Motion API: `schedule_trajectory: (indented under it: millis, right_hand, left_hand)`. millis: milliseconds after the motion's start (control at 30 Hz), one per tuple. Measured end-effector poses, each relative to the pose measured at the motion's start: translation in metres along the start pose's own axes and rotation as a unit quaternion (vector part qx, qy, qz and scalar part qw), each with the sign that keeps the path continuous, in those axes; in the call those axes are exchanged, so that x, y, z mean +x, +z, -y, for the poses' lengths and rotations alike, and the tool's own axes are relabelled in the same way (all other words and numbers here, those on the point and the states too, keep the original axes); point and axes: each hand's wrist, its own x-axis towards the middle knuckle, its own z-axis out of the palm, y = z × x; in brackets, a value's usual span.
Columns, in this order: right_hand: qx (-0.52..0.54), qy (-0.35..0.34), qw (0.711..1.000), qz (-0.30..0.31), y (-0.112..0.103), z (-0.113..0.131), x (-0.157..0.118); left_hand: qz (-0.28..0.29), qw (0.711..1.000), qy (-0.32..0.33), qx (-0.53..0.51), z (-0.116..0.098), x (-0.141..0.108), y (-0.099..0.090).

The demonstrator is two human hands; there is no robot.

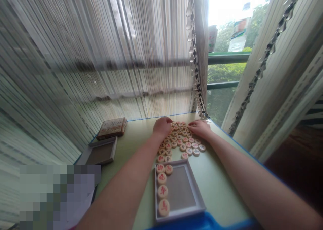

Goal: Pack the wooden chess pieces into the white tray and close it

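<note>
Many round wooden xiangqi pieces [179, 138] with red or dark characters lie face up in a cluster on the pale green table. My left hand [162, 127] rests at the cluster's far left side, its fingers curved against the outer pieces and partly hidden. On the opposite side, my right hand [200, 128] touches the far right pieces with its fingers stretched out. Neither hand appears to hold a piece. Nearer to me is a shallow grey box tray [200, 203]. Inside it, several red-character pieces [163, 191] form a column along the left wall, with another piece [168, 169] beside the farthest one.
A brown patterned box [112, 128] and another shallow grey tray [102, 152] sit at the table's left. String curtains [141, 48] hang behind the far edge. A bottle [239, 31] and a can [212, 38] stand by the window. Something blue [202, 220] borders the near edge.
</note>
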Motion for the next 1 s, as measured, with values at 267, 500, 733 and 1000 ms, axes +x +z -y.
schedule_trajectory:
  millis: [267, 500, 733, 1000]
  right_hand:
    - [0.11, 0.027, 0.992, -0.061, -0.003, 0.007, -0.003]
    - [0.435, -0.058, 0.89, -0.123, -0.017, 0.028, -0.015]
    - [0.529, -0.096, 0.838, -0.097, -0.02, 0.051, -0.034]
    - [0.475, -0.121, 0.866, -0.099, -0.019, 0.048, -0.036]
  left_hand:
    - [0.026, 0.998, 0.056, 0.0, -0.007, -0.007, 0.009]
    - [0.05, 0.991, 0.088, -0.084, -0.011, -0.006, 0.011]
    - [0.095, 0.948, 0.129, -0.275, -0.019, -0.007, 0.011]
    - [0.1, 0.94, 0.061, -0.319, -0.024, -0.008, 0.003]
